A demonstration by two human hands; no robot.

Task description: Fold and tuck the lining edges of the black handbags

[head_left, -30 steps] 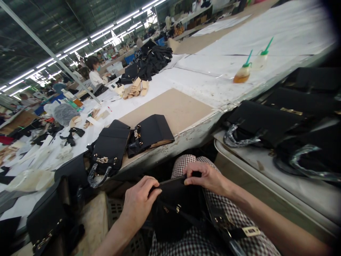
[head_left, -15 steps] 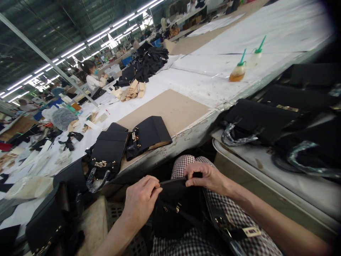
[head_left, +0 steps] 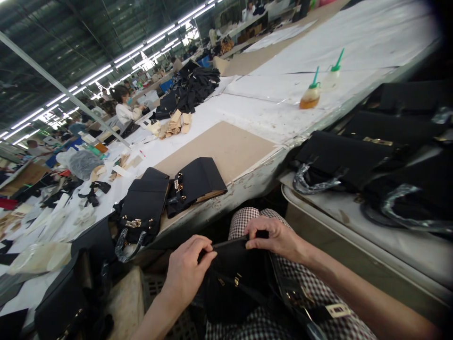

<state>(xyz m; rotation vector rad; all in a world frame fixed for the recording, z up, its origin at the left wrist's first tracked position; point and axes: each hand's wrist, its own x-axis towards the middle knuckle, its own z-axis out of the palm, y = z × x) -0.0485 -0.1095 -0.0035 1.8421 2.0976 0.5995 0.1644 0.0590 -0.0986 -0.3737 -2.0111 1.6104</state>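
Note:
A black handbag (head_left: 230, 288) with gold metal fittings lies across my lap, over checked cloth (head_left: 244, 222). My left hand (head_left: 191, 262) pinches the left end of the bag's upper edge between thumb and fingers. At the right end of that same edge, my right hand (head_left: 271, 236) holds on with thumb and forefinger. The edge runs nearly straight between the two hands. Beside my right forearm a strap with a gold plate (head_left: 338, 310) hangs off the bag. Its lower part is dark and hard to make out.
Two black handbags (head_left: 143, 200) (head_left: 200, 179) lie on the white-covered table (head_left: 255, 108) ahead. Glue bottles with green nozzles (head_left: 310, 97) stand farther right. More black bags (head_left: 339, 156) fill a white-edged surface at right. A person (head_left: 125, 111) sits across the table.
Both hands keep their hold on the bag's edge, nearly still. The left hand's fingers shift very slightly. The whole view has moved a little.

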